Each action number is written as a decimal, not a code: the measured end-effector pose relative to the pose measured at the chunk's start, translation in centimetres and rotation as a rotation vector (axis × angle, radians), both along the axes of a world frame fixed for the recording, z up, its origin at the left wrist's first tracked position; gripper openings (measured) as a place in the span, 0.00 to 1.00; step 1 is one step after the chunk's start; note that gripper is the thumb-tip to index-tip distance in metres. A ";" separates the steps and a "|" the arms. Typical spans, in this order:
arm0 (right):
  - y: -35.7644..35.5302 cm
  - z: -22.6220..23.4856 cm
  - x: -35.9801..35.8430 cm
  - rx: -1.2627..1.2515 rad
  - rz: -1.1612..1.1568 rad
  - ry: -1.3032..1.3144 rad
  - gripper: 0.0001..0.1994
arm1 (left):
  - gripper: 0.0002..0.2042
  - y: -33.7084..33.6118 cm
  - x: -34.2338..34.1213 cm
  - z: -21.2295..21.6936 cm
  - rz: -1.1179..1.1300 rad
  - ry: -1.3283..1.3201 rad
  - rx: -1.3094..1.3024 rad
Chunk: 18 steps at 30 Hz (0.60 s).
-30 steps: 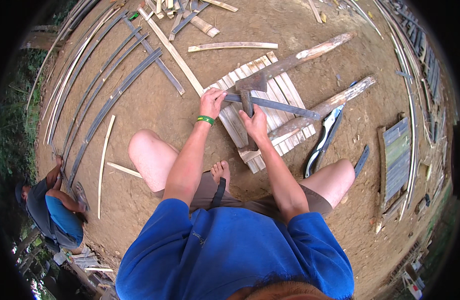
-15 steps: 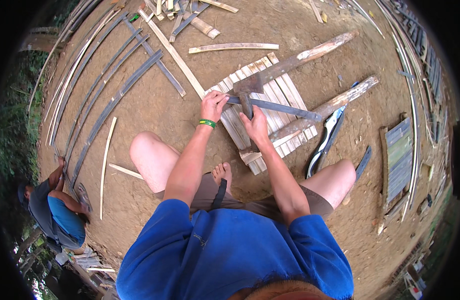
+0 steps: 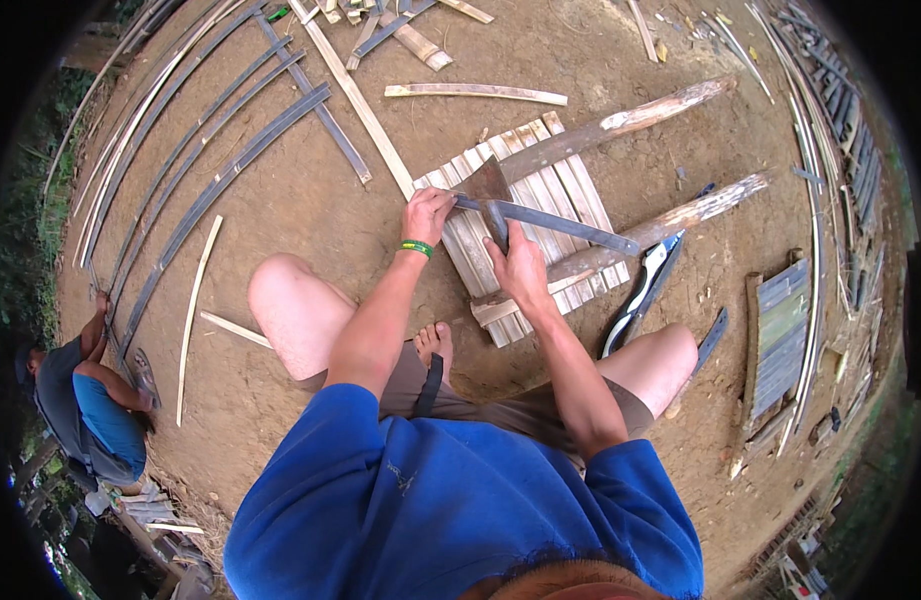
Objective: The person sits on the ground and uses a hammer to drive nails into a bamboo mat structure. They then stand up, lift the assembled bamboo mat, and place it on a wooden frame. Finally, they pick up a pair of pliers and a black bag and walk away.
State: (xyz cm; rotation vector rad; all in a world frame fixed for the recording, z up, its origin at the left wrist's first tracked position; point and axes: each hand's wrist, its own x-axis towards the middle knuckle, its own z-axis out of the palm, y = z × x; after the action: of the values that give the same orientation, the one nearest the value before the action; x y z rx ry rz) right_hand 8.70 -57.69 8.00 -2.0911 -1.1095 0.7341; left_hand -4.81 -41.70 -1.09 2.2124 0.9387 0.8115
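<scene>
My left hand [image 3: 427, 216], a green band at its wrist, pinches the left end of a flat dark bamboo strip [image 3: 570, 228]. From there the strip slants right and slightly nearer. The handle of a hatchet is in the closed grip of my right hand [image 3: 520, 267]. Its broad dark hatchet head [image 3: 483, 180] is over the far side of the strip; whether the two touch I cannot tell. Below both lies a panel of pale bamboo slats [image 3: 467, 240] with two round wooden poles, a far pole [image 3: 620, 122] and a near pole [image 3: 700, 204].
A saw with a white-and-black handle [image 3: 630, 305] lies by my right knee. Long bamboo strips [image 3: 210, 185] spread at the left, where another person [image 3: 90, 410] crouches. A greenish slatted panel [image 3: 780, 335] is at the right. Bamboo offcuts [image 3: 415, 42] lie at the far side.
The hatchet has turned in my right hand; its head has tilted and shifted slightly left. My left hand keeps its hold on the strip. The view has shifted a little.
</scene>
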 end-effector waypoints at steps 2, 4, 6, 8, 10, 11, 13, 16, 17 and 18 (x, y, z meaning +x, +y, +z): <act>0.3 -0.4 0.3 -0.038 -0.020 -0.013 0.20 | 0.07 0.0 0.3 0.0 0.016 -0.016 0.006; 0.4 -0.7 0.4 -0.061 -0.025 -0.017 0.20 | 0.07 -0.5 0.5 0.2 0.032 -0.031 -0.004; 0.7 -0.8 0.4 -0.063 -0.019 -0.020 0.20 | 0.07 -0.6 0.5 0.2 0.046 -0.040 -0.007; 0.8 -0.5 0.2 -0.041 0.004 -0.024 0.20 | 0.06 -0.6 0.3 0.0 0.056 -0.042 -0.002; 0.7 -0.5 0.0 -0.044 0.028 -0.037 0.20 | 0.06 -0.8 0.6 -0.2 0.077 -0.052 0.004; 0.7 -0.7 0.0 -0.051 0.047 -0.047 0.20 | 0.06 -0.8 0.7 -0.2 0.088 -0.057 0.008; 1.0 -0.8 -0.3 -0.065 0.081 -0.073 0.20 | 0.06 -1.0 0.8 -0.7 0.125 -0.070 0.011; 1.6 -0.3 -0.4 -0.064 0.087 -0.118 0.20 | 0.06 -1.2 1.0 -1.0 0.152 -0.113 0.015; 1.7 -0.1 -0.4 -0.045 0.077 -0.129 0.20 | 0.06 -1.3 1.0 -1.0 0.157 -0.131 0.016; 1.8 0.2 -0.5 -0.032 0.069 -0.135 0.20 | 0.07 -1.5 1.1 -1.1 0.169 -0.145 0.007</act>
State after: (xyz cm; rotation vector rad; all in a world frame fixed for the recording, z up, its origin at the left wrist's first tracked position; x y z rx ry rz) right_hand 8.22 -55.94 8.24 -2.1645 -1.2561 0.6548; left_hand -3.75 -43.17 -2.17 2.0690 1.0618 1.0396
